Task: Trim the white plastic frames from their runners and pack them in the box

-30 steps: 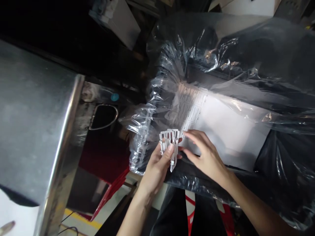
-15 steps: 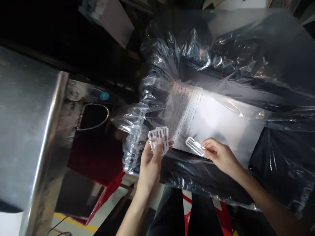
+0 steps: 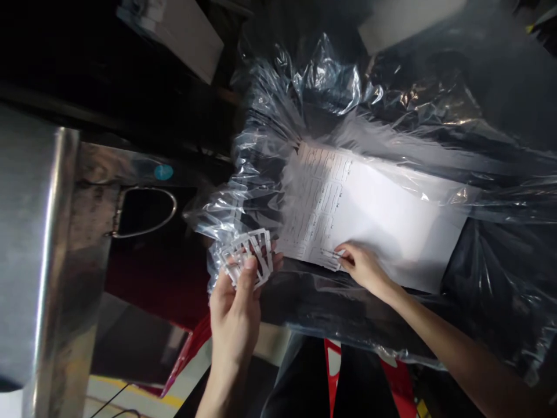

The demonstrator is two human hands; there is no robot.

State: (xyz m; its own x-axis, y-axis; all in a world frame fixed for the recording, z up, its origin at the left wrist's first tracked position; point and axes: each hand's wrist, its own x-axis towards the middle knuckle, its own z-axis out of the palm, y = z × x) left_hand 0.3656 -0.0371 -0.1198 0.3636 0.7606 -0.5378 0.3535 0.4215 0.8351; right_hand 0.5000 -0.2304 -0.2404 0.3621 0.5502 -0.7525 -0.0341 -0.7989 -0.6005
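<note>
My left hand [image 3: 241, 284] is closed around a fanned bunch of thin white slotted frames [image 3: 256, 249], the thumb pressed across them. At the near edge of a white sheet [image 3: 391, 215], my right hand [image 3: 363, 268] pinches a white slotted frame [image 3: 336, 254] and lays it against the rows. Many similar frames [image 3: 319, 197] lie side by side in rows over the left part of the sheet. The sheet rests inside a clear plastic bag [image 3: 270, 151] whose open sides are spread out around it.
A metal-edged surface [image 3: 52, 232] and a wire loop handle [image 3: 172, 215] stand at the left. Below them is a dark red bin-like object [image 3: 187, 348]. A pale box [image 3: 191, 40] sits at the upper left. My legs [image 3: 300, 377] are below the bag.
The right hand has brought its slotted frame left and down onto the end of the rows. The left hand has shifted left and lower with its bunch. The view has moved slightly.
</note>
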